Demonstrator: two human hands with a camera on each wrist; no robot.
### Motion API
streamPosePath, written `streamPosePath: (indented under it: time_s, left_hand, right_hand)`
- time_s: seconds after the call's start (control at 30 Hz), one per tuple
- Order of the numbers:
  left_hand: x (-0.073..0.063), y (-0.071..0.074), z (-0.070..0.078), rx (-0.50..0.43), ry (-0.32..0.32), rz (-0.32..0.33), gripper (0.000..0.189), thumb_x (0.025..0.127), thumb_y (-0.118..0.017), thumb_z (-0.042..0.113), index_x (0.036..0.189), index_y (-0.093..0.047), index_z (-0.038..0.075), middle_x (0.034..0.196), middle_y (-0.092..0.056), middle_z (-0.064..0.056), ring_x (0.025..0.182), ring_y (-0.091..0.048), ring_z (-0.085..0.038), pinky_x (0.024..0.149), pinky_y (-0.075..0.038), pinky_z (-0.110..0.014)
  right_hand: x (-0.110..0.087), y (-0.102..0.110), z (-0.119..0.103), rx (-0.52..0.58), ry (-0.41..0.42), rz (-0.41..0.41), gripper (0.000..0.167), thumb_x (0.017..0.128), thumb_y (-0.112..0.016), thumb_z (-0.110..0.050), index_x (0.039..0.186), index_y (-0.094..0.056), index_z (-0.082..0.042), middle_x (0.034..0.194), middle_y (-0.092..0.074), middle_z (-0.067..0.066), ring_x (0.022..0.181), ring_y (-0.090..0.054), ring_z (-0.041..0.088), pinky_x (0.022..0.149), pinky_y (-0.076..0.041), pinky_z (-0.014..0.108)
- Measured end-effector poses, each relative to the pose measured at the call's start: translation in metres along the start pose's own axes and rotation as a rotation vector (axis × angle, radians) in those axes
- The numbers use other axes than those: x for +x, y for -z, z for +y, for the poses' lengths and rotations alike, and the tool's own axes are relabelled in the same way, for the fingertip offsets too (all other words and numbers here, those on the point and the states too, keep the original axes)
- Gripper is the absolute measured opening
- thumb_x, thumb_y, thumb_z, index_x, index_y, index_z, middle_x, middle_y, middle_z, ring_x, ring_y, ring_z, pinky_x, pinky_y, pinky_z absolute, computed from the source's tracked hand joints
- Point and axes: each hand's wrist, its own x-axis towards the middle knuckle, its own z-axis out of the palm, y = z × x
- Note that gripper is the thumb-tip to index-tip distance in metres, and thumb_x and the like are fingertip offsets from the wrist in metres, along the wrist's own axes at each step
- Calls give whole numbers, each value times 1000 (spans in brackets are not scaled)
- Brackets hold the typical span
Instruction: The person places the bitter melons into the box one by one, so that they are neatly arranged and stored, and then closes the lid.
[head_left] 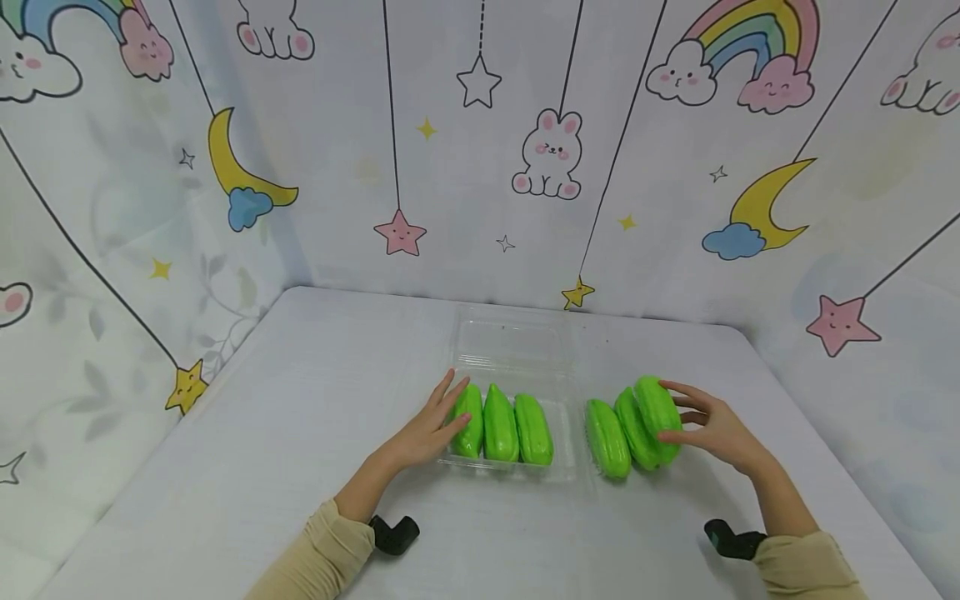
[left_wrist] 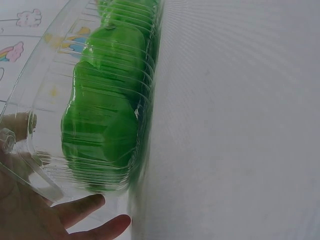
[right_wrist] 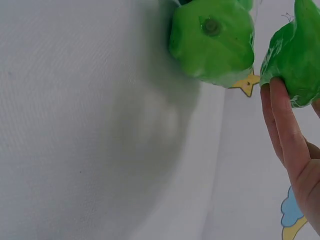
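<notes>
A clear hinged plastic box [head_left: 442, 460] holds three green ribbed fruits [head_left: 501, 425] resembling star fruit. My left hand [head_left: 426, 427] rests at the box's left end, its fingers extended and its thumb over the leftmost fruit [head_left: 469, 429]. In the left wrist view, some fingers [left_wrist: 82, 210] lie outside the clear wall and part of the hand shows through it. To the right of the box, my right hand [head_left: 716, 429] holds another green fruit [head_left: 657, 408] between thumb and fingers, tilted above a second fruit [head_left: 633, 429]. Clear film shows around the held fruit in the right wrist view.
One more green fruit [head_left: 607, 437] lies on the white table [head_left: 360, 350], between the box and the right-hand fruits. The transparent lid [head_left: 510, 337] lies opened back behind the box. A patterned curtain [head_left: 322, 167] rises at the table's back edge. Dark wrist mounts [head_left: 395, 535] sit under both wrists.
</notes>
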Motion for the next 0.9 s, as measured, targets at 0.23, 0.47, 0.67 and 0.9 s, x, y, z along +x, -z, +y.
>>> streamPosePath:
  time_s: [0.23, 0.47, 0.67, 0.9]
  left_hand:
    - [0, 0, 2, -4, 2, 0, 58, 99, -41, 31, 148, -15, 13, 153, 6, -8, 136, -9, -35, 102, -21, -58]
    - [-1, 1, 2, -6, 5, -7, 59, 98, -40, 34, 148, -15, 15, 153, 5, -8, 137, -9, -35, 102, -22, -58]
    - [0, 0, 2, -8, 1, -3, 59, 98, -40, 33, 148, -15, 15, 153, 6, -9, 136, -9, -35, 101, -22, -58]
    - [0, 1, 1, -4, 0, -4, 59, 98, -41, 33, 148, -15, 16, 153, 6, -9, 136, -9, -35, 101, -22, -58]
  right_hand:
    - [4, -9, -13, 3, 11, -5, 76, 74, -77, -19, 139, -38, -6, 130, -42, 27, 104, -53, 38, 74, -50, 30]
    - [9, -20, -26, 10, 19, -4, 75, 73, -79, -20, 137, -41, -8, 130, -43, 26, 105, -53, 39, 76, -50, 35]
    - [13, -29, -34, -3, 27, 2, 76, 72, -79, -23, 136, -42, -12, 130, -44, 24, 104, -54, 38, 77, -50, 42]
    - [16, -37, -47, -17, 33, -2, 75, 70, -80, -26, 135, -44, -14, 128, -46, 24, 103, -55, 36, 80, -48, 46]
